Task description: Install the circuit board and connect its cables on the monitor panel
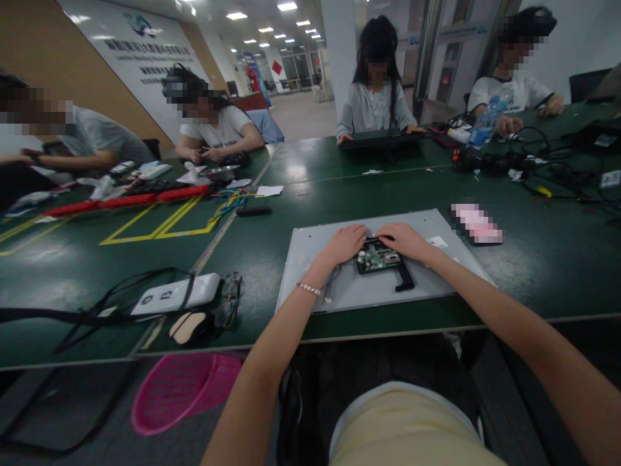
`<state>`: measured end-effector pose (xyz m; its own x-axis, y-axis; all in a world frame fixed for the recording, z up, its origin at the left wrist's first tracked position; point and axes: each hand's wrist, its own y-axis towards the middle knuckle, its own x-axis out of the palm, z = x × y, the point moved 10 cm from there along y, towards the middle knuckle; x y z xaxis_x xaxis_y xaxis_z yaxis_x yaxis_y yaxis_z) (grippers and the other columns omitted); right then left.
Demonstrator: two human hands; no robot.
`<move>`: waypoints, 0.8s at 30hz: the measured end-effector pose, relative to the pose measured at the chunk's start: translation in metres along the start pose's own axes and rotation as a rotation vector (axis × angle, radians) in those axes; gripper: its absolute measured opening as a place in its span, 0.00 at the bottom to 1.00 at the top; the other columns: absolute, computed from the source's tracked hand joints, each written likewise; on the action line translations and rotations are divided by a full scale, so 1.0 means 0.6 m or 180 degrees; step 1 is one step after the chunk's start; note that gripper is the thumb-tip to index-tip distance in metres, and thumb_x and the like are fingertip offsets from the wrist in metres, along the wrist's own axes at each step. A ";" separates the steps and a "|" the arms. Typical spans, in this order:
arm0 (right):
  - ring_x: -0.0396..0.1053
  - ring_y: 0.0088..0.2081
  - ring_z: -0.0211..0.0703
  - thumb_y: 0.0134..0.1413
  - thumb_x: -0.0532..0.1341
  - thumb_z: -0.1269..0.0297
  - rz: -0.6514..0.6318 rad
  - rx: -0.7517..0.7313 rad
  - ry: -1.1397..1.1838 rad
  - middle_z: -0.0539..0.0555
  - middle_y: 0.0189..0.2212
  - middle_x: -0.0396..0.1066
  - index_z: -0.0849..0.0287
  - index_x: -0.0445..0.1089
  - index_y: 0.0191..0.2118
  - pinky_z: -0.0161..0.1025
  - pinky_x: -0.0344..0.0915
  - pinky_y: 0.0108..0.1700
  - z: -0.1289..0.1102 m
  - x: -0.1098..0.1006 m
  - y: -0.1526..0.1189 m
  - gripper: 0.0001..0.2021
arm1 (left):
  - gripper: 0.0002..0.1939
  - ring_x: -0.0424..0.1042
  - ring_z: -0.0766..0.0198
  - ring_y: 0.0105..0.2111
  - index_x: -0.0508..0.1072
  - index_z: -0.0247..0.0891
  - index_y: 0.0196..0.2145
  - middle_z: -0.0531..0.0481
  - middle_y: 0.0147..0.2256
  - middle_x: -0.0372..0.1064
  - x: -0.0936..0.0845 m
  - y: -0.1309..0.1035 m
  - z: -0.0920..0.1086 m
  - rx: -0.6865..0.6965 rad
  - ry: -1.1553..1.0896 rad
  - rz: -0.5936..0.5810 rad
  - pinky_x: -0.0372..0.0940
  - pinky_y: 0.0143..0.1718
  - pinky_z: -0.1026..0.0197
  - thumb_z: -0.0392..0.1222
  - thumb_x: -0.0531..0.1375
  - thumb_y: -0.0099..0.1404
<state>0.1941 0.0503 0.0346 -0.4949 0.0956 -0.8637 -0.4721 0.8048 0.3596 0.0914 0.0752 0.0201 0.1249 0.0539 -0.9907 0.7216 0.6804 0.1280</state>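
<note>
A green circuit board [379, 260] sits in a black plastic frame [405, 279] that has an arm reaching toward me. It is over a flat grey panel [310, 259] at the table's near edge. My left hand [347, 243] grips the frame's far left corner, fingers curled. At its far right corner my right hand [403, 239] holds the same frame, fingers bent over the edge. Both sets of fingertips are partly hidden. Thin wires [334, 277] run beside the board under my left wrist.
Right of the panel lies a phone [477, 224]. A white power strip [177, 294], a mouse [190, 328] and glasses [231, 298] lie left, above a pink basket [182, 391]. Several people sit across the table; a water bottle [485, 123] and cables are at the far right.
</note>
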 end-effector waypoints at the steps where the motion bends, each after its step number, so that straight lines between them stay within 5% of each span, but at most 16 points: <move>1: 0.72 0.46 0.47 0.62 0.55 0.69 0.0004 -0.0008 -0.0014 0.57 0.44 0.77 0.60 0.76 0.43 0.41 0.64 0.52 -0.001 0.000 0.000 0.13 | 0.21 0.59 0.58 0.61 0.61 0.38 0.60 0.44 0.62 0.59 0.000 0.000 0.000 0.0003 -0.0003 -0.0004 0.54 0.61 0.54 0.42 0.45 0.74; 24: 0.72 0.44 0.46 0.64 0.54 0.64 0.0143 0.0161 0.0017 0.57 0.41 0.77 0.60 0.77 0.39 0.40 0.64 0.50 0.009 -0.008 0.000 0.14 | 0.21 0.61 0.56 0.60 0.62 0.34 0.60 0.42 0.61 0.61 -0.008 0.000 0.009 0.0035 0.0015 -0.0004 0.56 0.60 0.54 0.41 0.45 0.74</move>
<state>0.2003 0.0534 0.0366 -0.5187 0.1292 -0.8451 -0.4121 0.8283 0.3796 0.0946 0.0708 0.0252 0.1207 0.0565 -0.9911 0.7292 0.6724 0.1272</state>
